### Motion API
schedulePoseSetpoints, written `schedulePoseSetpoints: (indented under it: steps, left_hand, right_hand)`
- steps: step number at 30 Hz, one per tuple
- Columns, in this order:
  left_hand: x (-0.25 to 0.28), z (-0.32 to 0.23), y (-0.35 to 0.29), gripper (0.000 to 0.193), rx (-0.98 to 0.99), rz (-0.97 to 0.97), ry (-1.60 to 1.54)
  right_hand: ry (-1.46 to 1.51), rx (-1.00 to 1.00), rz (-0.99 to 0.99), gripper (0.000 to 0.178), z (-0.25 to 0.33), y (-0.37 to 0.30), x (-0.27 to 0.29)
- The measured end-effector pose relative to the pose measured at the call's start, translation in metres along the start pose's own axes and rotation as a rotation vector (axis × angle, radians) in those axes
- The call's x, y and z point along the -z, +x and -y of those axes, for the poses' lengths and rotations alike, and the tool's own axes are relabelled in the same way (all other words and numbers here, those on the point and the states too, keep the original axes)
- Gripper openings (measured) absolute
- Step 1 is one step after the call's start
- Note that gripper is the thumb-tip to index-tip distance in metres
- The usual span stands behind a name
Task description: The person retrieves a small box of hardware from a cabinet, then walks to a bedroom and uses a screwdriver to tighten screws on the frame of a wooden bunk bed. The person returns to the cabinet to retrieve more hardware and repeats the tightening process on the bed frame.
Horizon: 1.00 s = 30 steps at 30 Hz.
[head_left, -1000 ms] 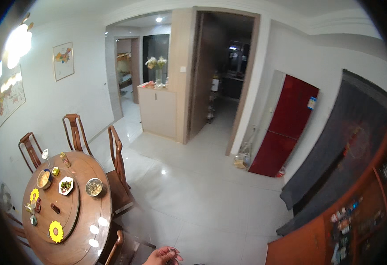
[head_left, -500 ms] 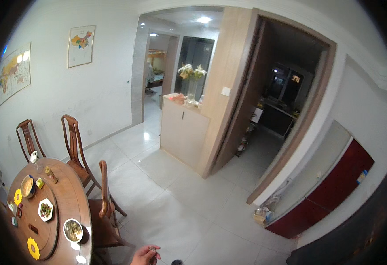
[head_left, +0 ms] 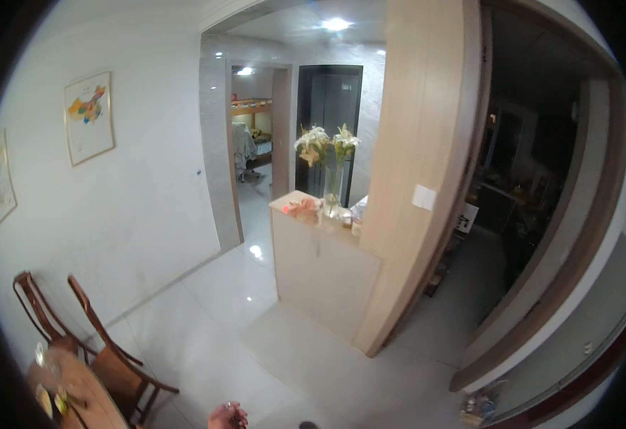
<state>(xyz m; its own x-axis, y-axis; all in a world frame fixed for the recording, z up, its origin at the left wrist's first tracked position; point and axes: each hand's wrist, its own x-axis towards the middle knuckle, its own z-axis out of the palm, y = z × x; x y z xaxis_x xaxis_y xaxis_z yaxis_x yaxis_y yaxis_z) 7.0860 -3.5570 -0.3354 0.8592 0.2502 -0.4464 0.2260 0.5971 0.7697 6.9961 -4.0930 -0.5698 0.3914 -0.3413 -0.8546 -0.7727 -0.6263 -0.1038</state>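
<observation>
My left hand shows at the lower edge, left of the middle, with its fingers curled in. A small pale glint shows between the fingertips, too small to name. Below the hand is the pale tiled floor. To its left stands a wooden chair by the round wooden dining table. The hand is apart from both. My right hand is out of view. Right of the left hand, a dark rounded shape is cut off by the lower edge.
Ahead stands a pale cabinet with a glass vase of white flowers on top. A dark doorway opens to its right, and a lit passage lies behind to the left. Small items sit by the right wall.
My view has come nearer to the cabinet and doorway. Most of the table and its dishes have slid out at the lower left. The left hand stays curled at the lower edge.
</observation>
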Motion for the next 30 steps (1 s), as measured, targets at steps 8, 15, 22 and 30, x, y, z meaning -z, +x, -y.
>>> schedulePoseSetpoints:
  steps: [8, 15, 22, 30]
  left_hand:
    - [0.014, -0.128, 0.196, 0.043, 0.104, -0.345, 0.107]
    - [0.056, -0.236, 0.472, 0.048, 0.06, -0.413, 0.13]
    - [-0.116, -0.437, 0.809, 0.034, 0.044, -0.012, 0.019]
    - [-0.226, -0.532, 1.161, 0.034, 0.295, 0.258, -0.158]
  right_hand:
    - [0.069, 0.528, -0.037, 0.05, 0.513, 0.159, 0.097]
    - [0.382, 0.994, 0.407, 0.043, 1.024, 0.085, 0.042]
    - [0.75, 0.884, 0.812, 0.028, 1.295, 0.039, 0.073]
    - [1.386, 0.849, 0.515, 0.021, 1.524, 0.05, 0.32]
